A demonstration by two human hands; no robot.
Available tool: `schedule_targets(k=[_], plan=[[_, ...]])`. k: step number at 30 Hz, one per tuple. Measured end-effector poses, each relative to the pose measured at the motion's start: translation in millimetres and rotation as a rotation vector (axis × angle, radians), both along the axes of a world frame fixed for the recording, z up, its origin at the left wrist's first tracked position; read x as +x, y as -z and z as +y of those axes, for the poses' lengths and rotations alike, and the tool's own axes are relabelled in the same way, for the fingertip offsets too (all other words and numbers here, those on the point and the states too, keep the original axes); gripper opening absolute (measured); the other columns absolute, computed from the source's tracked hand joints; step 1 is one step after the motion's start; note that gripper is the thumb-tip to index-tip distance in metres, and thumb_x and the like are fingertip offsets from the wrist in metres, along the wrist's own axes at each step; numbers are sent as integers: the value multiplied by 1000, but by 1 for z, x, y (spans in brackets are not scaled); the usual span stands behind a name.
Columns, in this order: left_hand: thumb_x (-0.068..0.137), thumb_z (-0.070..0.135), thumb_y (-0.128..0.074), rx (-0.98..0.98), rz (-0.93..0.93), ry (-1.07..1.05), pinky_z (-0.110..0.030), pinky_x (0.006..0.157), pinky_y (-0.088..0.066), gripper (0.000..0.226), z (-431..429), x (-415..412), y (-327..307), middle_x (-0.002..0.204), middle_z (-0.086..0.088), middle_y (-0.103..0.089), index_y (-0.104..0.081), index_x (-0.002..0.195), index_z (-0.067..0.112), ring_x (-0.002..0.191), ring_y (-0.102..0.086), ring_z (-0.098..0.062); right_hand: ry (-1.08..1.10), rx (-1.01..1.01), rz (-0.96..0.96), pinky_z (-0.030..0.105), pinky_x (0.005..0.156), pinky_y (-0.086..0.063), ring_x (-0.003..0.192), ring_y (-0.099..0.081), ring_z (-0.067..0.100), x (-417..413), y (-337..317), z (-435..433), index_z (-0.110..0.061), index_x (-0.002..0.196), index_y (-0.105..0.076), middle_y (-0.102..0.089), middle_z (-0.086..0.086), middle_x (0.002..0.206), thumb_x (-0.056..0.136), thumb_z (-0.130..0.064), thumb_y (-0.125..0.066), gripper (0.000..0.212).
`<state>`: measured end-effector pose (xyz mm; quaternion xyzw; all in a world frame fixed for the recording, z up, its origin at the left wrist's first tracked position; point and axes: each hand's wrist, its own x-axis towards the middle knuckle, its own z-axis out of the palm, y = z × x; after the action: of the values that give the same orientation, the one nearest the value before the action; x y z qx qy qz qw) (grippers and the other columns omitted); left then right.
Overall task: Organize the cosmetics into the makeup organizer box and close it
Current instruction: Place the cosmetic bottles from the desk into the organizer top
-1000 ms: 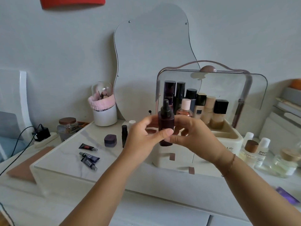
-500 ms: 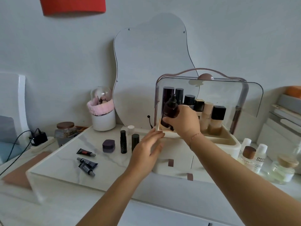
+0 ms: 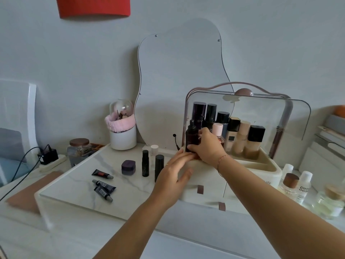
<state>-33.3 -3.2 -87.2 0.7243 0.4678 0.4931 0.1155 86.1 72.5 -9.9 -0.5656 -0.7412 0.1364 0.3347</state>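
Observation:
The cream makeup organizer box [image 3: 268, 170] stands open, its clear lid [image 3: 291, 113] raised. Several bottles stand upright inside. My right hand [image 3: 207, 148] grips a dark dropper bottle [image 3: 192, 136] at the box's front left corner, its base at the tray rim. My left hand [image 3: 175, 174] hovers open, fingers spread, against the box's left front. On the marble tray [image 3: 84, 186] to the left lie three small tubes [image 3: 103, 186], a purple jar [image 3: 128, 166], two black stick bottles [image 3: 145, 163] and a white-capped bottle [image 3: 154, 150].
A wavy mirror [image 3: 179, 81] leans on the wall behind. A white cup with a pink band [image 3: 122, 133] and a glass jar [image 3: 79, 149] stand at the back left. Small bottles [image 3: 298, 186] crowd the box's right side. A cable and plug [image 3: 46, 156] lie far left.
My right hand carried the dropper bottle from mid-air in front of the box down into its front left corner. My left hand let go of the bottle and dropped beside the box.

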Motion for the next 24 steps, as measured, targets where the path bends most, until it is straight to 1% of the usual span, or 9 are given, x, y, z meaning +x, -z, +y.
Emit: schedule_targets(k=[2,3,6,10,16,18,21,23,24], plan=[[95,21,-50,6,-6,3,5,98,-15,40,1,0,1,128,45,-29,-48,133,34,134,-17,17,0,-28,-12,35,82,-54,93,-65,28,-1,-3,1,-6,118,-48,-64,13,112,84,-22,-68,42],[95,20,-50,10,-11,7,5,97,-15,39,1,0,1,127,46,-29,-49,133,33,134,-16,18,15,-29,-43,34,80,-53,91,-65,28,-2,-4,1,-6,115,-51,-66,13,109,85,-22,-66,37],[95,19,-51,11,-30,17,5,97,-15,39,2,-1,2,127,44,-30,-50,132,33,133,-16,20,84,-10,-188,32,77,-48,97,-63,29,-4,-6,-1,-4,112,-56,-66,14,107,90,-24,-58,30],[95,17,-51,22,-29,26,4,99,-15,40,2,-1,3,129,42,-32,-50,131,34,134,-17,17,124,-52,-322,34,78,-47,101,-61,32,1,-3,-3,1,107,-58,-64,18,108,94,-28,-51,32],[95,16,-51,31,-22,17,2,100,-15,40,3,1,5,128,44,-30,-50,132,31,136,-17,14,101,-85,-325,36,88,-51,102,-61,30,8,0,0,-2,113,-62,-65,16,111,95,-27,-52,33],[95,17,-51,23,-24,23,2,100,-15,40,3,1,4,129,42,-30,-49,133,29,136,-16,15,95,-90,-293,33,85,-51,101,-62,29,8,1,0,-2,113,-62,-66,16,109,94,-26,-52,32],[95,23,-52,-34,-117,75,2,101,-18,38,-2,-2,2,136,31,-39,-51,132,30,133,-22,18,74,-57,-307,29,78,-49,95,-62,27,8,2,-7,-2,107,-64,-66,14,104,96,-26,-50,30],[94,29,-53,-68,-241,78,2,96,-26,33,-7,-8,5,131,32,-47,-55,126,36,125,-34,19,80,53,-328,34,80,-53,92,-63,26,13,7,-18,-7,104,-65,-67,11,102,96,-25,-48,27],[93,30,-55,-69,-323,33,1,93,-31,30,-9,-14,10,125,34,-53,-58,120,40,121,-41,18,100,132,-287,36,78,-54,89,-63,25,16,11,-25,-10,102,-66,-68,8,100,95,-26,-48,25]])
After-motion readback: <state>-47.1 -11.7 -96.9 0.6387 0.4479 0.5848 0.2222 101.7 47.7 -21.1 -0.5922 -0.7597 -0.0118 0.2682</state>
